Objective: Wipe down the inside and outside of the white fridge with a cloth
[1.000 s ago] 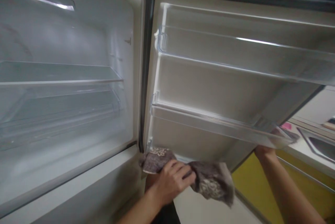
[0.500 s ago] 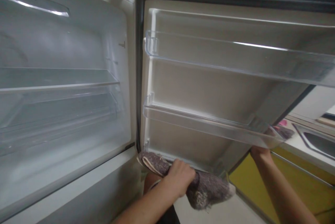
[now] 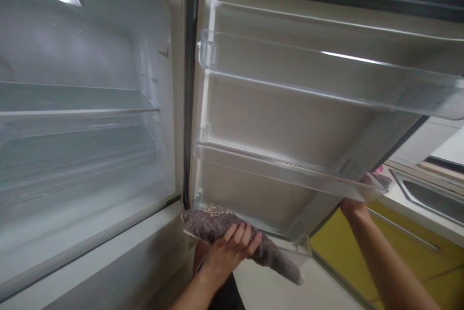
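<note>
Your left grip (image 3: 237,242) is closed over a gray-brown cloth (image 3: 206,225), fingers curled across its top near the middle. One end of the cloth runs toward the hinge side and the other slants down past your fingers toward the free edge. The cloth lies along the front of the bottom bin (image 3: 305,246) on the open fridge door (image 3: 275,117); that bin probably bears some of its weight. A central hold like this likely lets you press the cloth along the bin while both ends follow loosely.

Your right grip (image 3: 353,206) is at the door's free edge, near the end of the middle bin (image 3: 282,167) and well apart from the cloth. Its fingers are partly hidden, so you cannot tell how far they close. Its place there suggests it steadies the door against the left side's push.
</note>
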`<state>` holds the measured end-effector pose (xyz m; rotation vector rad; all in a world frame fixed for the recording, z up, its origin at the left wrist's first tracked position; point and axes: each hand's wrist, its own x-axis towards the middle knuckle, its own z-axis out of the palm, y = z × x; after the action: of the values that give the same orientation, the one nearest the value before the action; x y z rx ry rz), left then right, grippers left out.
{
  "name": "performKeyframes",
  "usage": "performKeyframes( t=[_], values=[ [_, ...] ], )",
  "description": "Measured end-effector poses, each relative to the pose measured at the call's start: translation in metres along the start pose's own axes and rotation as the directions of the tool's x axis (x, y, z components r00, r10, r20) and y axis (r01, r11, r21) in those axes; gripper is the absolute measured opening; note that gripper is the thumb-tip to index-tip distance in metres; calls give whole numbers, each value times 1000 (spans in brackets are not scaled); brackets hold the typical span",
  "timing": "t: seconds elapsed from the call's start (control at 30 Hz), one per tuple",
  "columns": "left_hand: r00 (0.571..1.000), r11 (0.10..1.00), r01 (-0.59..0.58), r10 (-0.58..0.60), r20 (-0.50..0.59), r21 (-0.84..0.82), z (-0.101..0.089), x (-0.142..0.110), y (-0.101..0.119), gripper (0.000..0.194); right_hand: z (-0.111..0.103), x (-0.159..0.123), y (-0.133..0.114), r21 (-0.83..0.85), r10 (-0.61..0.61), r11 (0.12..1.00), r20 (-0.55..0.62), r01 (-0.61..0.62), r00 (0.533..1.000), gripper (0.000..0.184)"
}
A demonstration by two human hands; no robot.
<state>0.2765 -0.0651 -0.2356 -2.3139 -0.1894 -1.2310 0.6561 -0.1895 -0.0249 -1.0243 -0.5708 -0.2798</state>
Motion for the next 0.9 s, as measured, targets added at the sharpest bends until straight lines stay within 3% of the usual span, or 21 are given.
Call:
performKeyframes(
  t=[0.07, 0.17, 0.27, 0.33, 0.43, 0.63, 0.73, 0.77, 0.8, 0.83, 0.9],
  values=[
    [1000, 1000, 9, -9, 13, 27, -6, -33, -40, 48, 2, -3, -3, 54, 81, 995, -53, -78, 995, 55],
    [999, 999, -15, 14, 42, 31, -17, -71, -91, 50, 6, -9, -10, 90, 183, 980, -29, -180, 983, 60],
    [999, 1000, 22, -22, 35, 18, -19, -82, -104, 53, 12, -15, -18, 140, 221, 966, -15, -217, 975, 61],
    [991, 991, 130, -130, -12, 13, -13, -74, -86, 48, 16, -19, -22, 188, 200, 963, -21, -192, 980, 56],
    [966, 970, 241, -241, -90, -7, 3, -49, -32, 43, 17, -22, -22, 241, 184, 954, 4, -179, 983, 53],
    [957, 970, 237, -243, -160, -59, 34, 21, 94, 33, 6, -17, -7, 238, 119, 965, -31, -108, 992, 47],
    [931, 953, 293, -304, -200, -82, 32, 61, 131, 31, -2, -10, 1, 217, 121, 969, 5, -119, 993, 46],
    [945, 949, 293, -305, -114, -116, 27, 74, 136, 29, -3, -8, 4, 200, 123, 972, 5, -121, 992, 47],
    [959, 943, 284, -281, 42, -174, 20, 86, 135, 27, -5, -5, 7, 178, 128, 976, -4, -125, 992, 47],
    [946, 927, 281, -225, 234, -247, 12, 97, 131, 25, -6, -3, 9, 156, 138, 979, -12, -135, 990, 48],
    [827, 868, 316, -55, 559, -384, -4, 117, 113, 26, -8, 2, 14, 131, 166, 978, -6, -164, 986, 49]
  ],
)
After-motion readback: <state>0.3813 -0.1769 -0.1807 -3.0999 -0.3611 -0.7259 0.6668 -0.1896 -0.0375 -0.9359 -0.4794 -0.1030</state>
